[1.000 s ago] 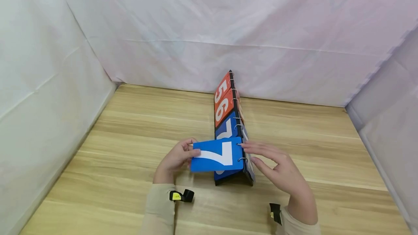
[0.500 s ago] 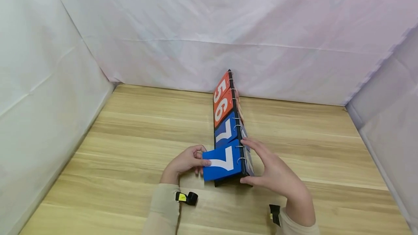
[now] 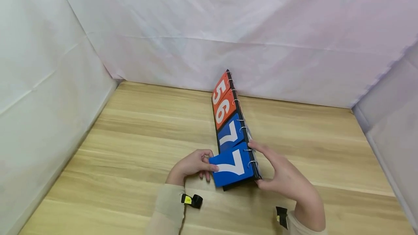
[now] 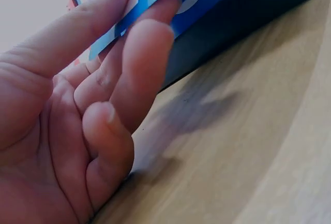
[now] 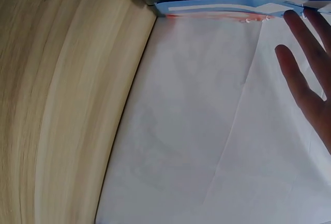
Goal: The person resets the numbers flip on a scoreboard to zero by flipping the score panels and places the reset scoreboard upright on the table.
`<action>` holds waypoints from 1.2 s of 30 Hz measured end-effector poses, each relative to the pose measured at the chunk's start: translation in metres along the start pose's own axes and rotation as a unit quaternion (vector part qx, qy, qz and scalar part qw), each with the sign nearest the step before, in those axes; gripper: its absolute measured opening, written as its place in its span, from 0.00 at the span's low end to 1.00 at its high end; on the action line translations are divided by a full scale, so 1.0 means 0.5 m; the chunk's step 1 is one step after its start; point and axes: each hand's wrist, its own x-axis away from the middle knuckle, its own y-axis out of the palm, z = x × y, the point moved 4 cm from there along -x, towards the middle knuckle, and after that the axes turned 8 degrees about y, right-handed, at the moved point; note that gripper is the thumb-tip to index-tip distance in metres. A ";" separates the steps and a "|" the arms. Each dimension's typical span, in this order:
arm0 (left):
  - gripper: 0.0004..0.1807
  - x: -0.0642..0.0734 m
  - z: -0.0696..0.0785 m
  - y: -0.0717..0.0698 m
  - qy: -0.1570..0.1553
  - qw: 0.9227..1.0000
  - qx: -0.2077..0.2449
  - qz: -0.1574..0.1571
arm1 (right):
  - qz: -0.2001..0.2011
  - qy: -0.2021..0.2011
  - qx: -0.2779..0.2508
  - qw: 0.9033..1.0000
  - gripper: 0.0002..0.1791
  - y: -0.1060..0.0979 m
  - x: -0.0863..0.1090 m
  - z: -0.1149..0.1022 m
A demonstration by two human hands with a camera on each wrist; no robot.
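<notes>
A flip scoreboard stands on the wooden table in the head view, its ringed top edge facing right. Red cards 5 and 6 occupy the far half, and two blue 7s the near half. My left hand pinches the free edge of the nearest blue number card between thumb and fingers; that card is lifted slightly off the board. In the left wrist view, the thumb lies over the card. Fairly straight fingers of my right hand touch the ringed edge, with the thumb at the near corner.
The wooden tabletop reaches a white cloth wall at the back. The scoreboard's far end is close to that wall. More cloth walls stand at left and right. Each wrist wears a black strap.
The blue 7 card has come down toward the board, with my left hand moving right and lower. My right hand has spread along the ringed edge. The scoreboard's near end has shifted right.
</notes>
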 end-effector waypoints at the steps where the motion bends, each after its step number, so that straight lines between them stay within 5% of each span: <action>1: 0.17 0.002 -0.001 0.005 -0.004 1.000 0.000 -0.001 | -0.005 -0.001 -0.006 1.000 0.52 0.001 0.003 0.003; 7: 0.16 0.017 -0.007 0.037 -0.010 1.000 0.012 -0.009 | -0.016 0.005 -0.023 1.000 0.54 0.002 0.022 0.018; 16: 0.16 0.061 -0.019 0.064 -0.018 0.999 0.033 0.034 | -0.042 0.019 -0.039 0.998 0.47 0.007 0.049 0.031; 25: 0.20 0.048 -0.015 0.059 0.007 0.996 -0.012 0.090 | -0.140 0.084 -0.071 0.984 0.41 0.031 0.011 0.083; 31: 0.15 0.043 -0.012 0.064 0.018 0.995 -0.033 0.094 | -0.142 0.112 -0.050 0.982 0.35 0.031 0.012 0.088; 36: 0.14 0.040 -0.008 0.066 0.001 0.996 -0.027 0.088 | -0.122 0.091 -0.045 0.987 0.26 0.008 0.023 0.084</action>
